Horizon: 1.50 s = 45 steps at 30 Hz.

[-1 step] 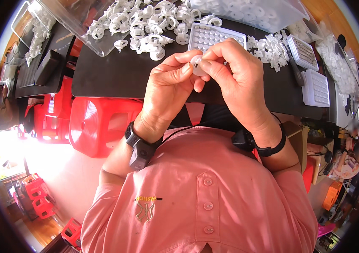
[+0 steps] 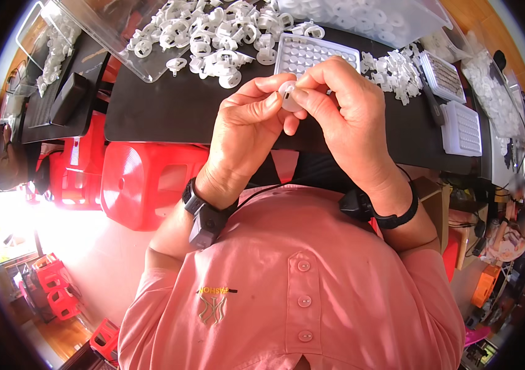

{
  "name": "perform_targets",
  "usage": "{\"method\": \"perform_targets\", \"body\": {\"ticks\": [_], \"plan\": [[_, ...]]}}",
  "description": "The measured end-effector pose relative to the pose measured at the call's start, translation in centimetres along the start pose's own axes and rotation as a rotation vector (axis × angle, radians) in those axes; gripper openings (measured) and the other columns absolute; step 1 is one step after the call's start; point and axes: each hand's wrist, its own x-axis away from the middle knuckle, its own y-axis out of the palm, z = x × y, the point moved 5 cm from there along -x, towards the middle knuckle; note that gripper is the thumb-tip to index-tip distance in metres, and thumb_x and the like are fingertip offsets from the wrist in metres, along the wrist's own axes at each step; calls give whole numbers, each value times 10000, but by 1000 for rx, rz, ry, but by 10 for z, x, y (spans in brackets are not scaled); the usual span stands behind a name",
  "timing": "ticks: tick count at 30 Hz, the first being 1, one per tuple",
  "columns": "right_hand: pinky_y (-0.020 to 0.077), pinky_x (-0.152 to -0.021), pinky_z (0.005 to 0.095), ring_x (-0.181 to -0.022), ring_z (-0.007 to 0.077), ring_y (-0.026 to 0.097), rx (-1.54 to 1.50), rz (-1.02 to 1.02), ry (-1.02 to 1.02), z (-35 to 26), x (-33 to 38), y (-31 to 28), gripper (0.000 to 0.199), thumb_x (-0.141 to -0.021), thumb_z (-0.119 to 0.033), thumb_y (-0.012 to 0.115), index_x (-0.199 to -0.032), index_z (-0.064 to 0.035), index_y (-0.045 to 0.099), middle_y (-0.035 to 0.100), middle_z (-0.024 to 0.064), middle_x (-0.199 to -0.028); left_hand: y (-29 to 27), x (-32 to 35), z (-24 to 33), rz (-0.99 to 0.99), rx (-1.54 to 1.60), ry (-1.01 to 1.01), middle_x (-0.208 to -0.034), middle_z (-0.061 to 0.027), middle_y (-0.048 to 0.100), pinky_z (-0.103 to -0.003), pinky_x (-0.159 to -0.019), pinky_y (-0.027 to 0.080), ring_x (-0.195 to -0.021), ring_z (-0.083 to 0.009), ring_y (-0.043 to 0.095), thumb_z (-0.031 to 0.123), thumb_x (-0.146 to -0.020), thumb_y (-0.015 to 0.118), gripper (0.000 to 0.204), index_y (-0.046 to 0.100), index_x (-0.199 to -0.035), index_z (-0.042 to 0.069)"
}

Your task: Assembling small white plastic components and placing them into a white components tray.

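Note:
Above the near edge of the black table, both hands come together on a round white plastic disc (image 2: 288,102) with a small dark slot. My left hand (image 2: 244,117) is closed on the disc's left and lower edge, the thumb flat along its side. From the right, my right hand (image 2: 352,111) pinches it, the thumb pressed on its face near the slot. Whether the right fingertips also hold a smaller part is hidden. Just behind the hands lies a white tray (image 2: 282,58) with rows of small pockets, partly covered by the right fingers.
A pile of white ring-shaped parts (image 2: 204,40) spreads at the back left beside a clear bin (image 2: 145,71). Another clear bin (image 2: 367,21) holds white discs. Small white pieces (image 2: 398,71) lie right, near a black-handled tool (image 2: 432,102) and two white trays (image 2: 460,132). A red stool (image 2: 130,185) stands left.

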Motion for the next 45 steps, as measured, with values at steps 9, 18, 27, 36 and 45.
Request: {"method": "perform_targets", "body": {"ticks": [9,18,27,36,45], "plan": [[522,-617,243,-668,96,607,-272,-212,280,2,-7,1,96,-938,21,636,-963,1,545,598,30,-781,1,2,1,-12,-79,12,-1063,-159,690,-343,-674,518,-868,-280,686,33,-929,653,206,672,-1124,-29],[486,-580,245,-619,99,616,-247,-321,297,5,-11,3,66,-934,9,616,-973,-24,574,581,18,-746,1,1,-1,-8,-103,-11,-1027,-163,698,-352,-660,525,-835,-288,698,20,-937,638,144,671,-1074,-11],[468,-596,244,-653,79,587,-494,-289,394,25,-4,1,94,-921,-5,644,-1002,-32,605,581,0,-724,10,0,-1,-25,-192,5,-1003,-165,698,-351,-672,533,-861,-283,691,35,-945,636,154,650,-1083,-31],[434,-609,217,-700,76,640,-442,-277,424,17,-10,-16,143,-943,-9,587,-1079,-18,630,608,-12,-767,6,-5,-2,-94,-51,-37,-1019,-177,687,-333,-618,521,-825,-280,686,140,-956,651,270,636,-1159,-38],[539,-633,273,-661,118,657,-123,-385,200,-15,-10,-4,107,-841,97,649,-887,19,593,600,35,-792,9,2,0,-47,-189,11,-1063,-195,684,-311,-577,527,-814,-265,692,114,-913,704,374,556,-1225,-32]]}}
